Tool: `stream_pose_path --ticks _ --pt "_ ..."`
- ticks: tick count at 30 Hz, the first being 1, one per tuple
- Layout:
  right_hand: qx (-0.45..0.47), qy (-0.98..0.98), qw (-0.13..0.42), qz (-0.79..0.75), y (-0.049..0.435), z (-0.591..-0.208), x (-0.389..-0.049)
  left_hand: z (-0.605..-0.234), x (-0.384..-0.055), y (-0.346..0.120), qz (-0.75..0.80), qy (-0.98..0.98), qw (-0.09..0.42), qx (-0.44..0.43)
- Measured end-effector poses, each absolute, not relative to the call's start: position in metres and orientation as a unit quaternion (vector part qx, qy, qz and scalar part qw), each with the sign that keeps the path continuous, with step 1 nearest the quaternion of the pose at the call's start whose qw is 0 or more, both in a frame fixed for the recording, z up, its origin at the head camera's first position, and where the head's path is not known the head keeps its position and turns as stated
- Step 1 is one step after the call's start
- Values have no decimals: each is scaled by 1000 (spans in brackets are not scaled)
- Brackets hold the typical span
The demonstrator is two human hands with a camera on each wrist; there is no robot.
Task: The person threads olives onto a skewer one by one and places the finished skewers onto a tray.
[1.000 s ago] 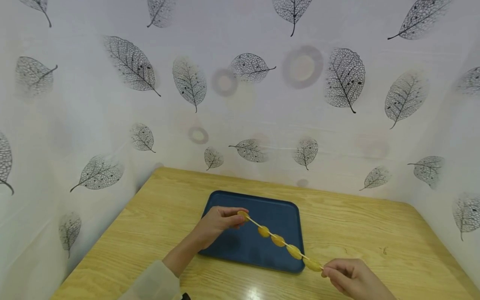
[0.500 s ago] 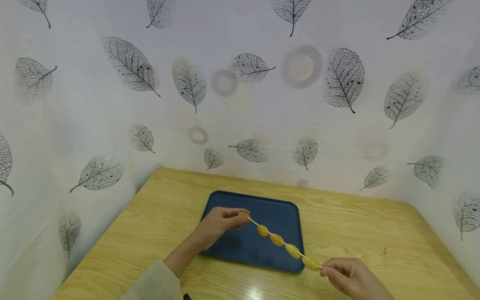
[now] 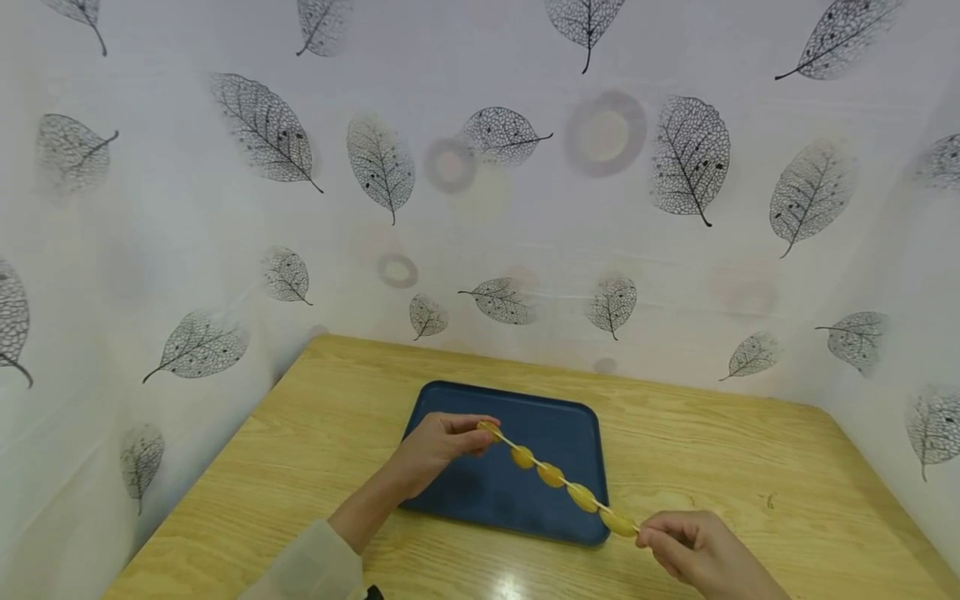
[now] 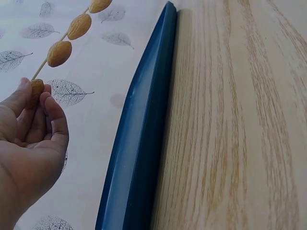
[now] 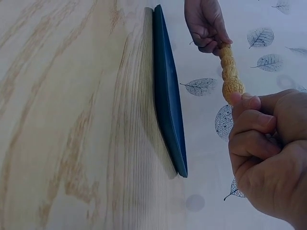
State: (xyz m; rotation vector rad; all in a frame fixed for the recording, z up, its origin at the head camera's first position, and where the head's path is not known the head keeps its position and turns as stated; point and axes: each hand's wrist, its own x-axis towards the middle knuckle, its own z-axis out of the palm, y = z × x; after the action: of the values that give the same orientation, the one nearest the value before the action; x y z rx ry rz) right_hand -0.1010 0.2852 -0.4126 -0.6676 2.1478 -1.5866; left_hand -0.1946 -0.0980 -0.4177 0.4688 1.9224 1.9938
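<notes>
A thin pale skewer (image 3: 534, 462) carries several wrinkled, yellow-brown oval fruits (image 3: 551, 475), which look dried. It slants in the air from upper left to lower right in the head view. My left hand (image 3: 435, 450) pinches the fruit at the far end between thumb and fingers; in the left wrist view that fruit (image 4: 36, 91) sits apart from the other fruits (image 4: 60, 53). At the near end, my right hand (image 3: 705, 550) pinches the skewer close beside the last fruit (image 3: 618, 522). The right wrist view shows the fruits (image 5: 233, 88) lined up behind one another.
Below the skewer lies a dark blue rectangular tray (image 3: 555, 417) on a light wooden table (image 3: 712, 450). A white cloth (image 3: 480, 225) with a leaf print encloses the table at the back and sides.
My right hand has shifted slightly left and up, and the fruits nearer it have moved a little toward my left hand. Both hands keep their hold.
</notes>
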Motion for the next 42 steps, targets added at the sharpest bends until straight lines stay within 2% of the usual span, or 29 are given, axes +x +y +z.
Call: stream_pose_path --ticks 42 --pt "-225 767 194 -568 278 -411 -103 -421 -192 -97 698 675 171 164"
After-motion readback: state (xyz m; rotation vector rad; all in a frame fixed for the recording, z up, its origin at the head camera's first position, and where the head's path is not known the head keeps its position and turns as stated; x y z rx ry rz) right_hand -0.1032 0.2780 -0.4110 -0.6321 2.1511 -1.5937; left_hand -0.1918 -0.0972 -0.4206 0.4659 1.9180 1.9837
